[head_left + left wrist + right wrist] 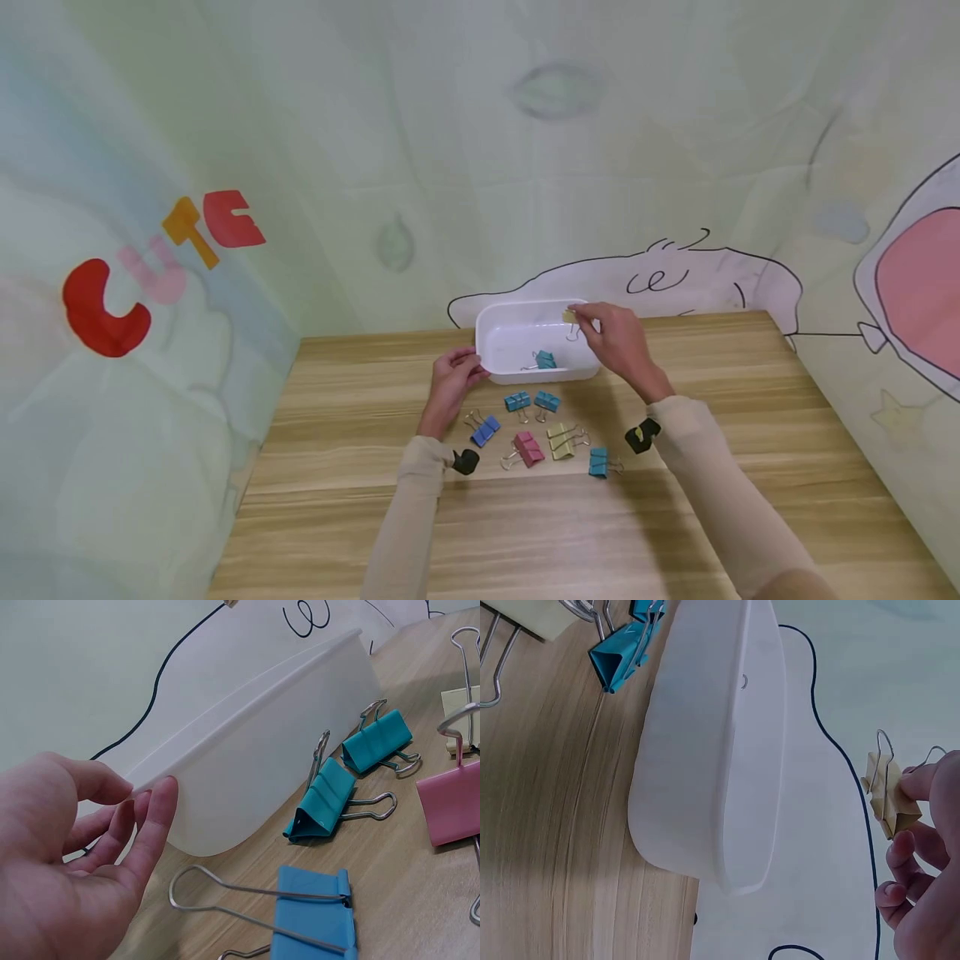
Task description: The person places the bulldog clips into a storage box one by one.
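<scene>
Clip loading seems underway: right of centre, your right hand pinches a yellow clip over the white tub your left hand grips; next, likely, lower and release.

Binder clips: eight in view. White tray: one.

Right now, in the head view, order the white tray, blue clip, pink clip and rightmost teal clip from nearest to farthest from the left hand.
From the left hand:
1. White tray: touched at its left end.
2. Blue clip: leftmost clip.
3. Pink clip: right of the blue one.
4. Teal clip: rightmost clip.
</scene>
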Action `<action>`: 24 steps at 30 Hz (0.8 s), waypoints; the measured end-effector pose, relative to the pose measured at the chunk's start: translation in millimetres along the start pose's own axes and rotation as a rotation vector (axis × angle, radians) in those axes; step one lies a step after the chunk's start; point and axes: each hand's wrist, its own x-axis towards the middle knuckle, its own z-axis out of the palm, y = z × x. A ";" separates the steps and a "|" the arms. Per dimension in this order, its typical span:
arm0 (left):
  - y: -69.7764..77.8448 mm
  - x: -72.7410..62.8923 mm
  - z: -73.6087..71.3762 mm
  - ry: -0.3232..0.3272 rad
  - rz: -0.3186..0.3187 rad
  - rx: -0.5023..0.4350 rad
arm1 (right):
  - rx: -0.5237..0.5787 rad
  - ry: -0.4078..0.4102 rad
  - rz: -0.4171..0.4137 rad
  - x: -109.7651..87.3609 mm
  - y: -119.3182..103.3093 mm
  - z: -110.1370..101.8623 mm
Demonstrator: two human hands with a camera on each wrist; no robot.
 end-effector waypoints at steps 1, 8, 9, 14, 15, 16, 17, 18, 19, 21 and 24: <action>-0.3 0.2 0.1 -0.001 0.001 -0.001 | 0.003 0.003 0.005 0.8 -0.3 0.5; -0.6 -0.1 0.8 0.001 0.001 0.010 | -0.026 -0.006 0.056 3.3 1.3 4.5; -0.6 -0.2 0.6 0.002 0.000 0.012 | -0.043 -0.024 0.066 3.2 1.2 4.7; -0.7 -0.1 -0.1 0.006 -0.002 0.011 | -0.121 -0.122 0.075 0.2 -1.2 3.7; -0.8 -0.1 -0.2 0.005 -0.002 0.010 | -0.123 -0.132 0.073 -0.4 -1.9 3.1; -0.8 -0.1 -0.1 0.005 -0.002 0.010 | -0.122 -0.137 0.069 -1.0 -2.5 2.5; -0.7 -0.2 0.0 0.006 -0.003 0.009 | -0.116 -0.139 0.067 -1.8 -3.2 1.7; -0.1 -0.6 0.2 0.008 -0.004 0.011 | -0.111 -0.140 0.065 -2.4 -3.6 0.8; -0.4 -0.4 0.3 0.007 -0.004 0.009 | -0.102 -0.140 0.064 -3.3 -4.1 -0.2; 0.1 -0.6 0.7 0.004 -0.006 0.007 | -0.086 -0.142 0.063 -5.6 -4.4 -2.1; 0.8 -0.8 1.1 0.001 -0.006 0.000 | -0.078 -0.148 0.062 -11.0 -3.7 -4.4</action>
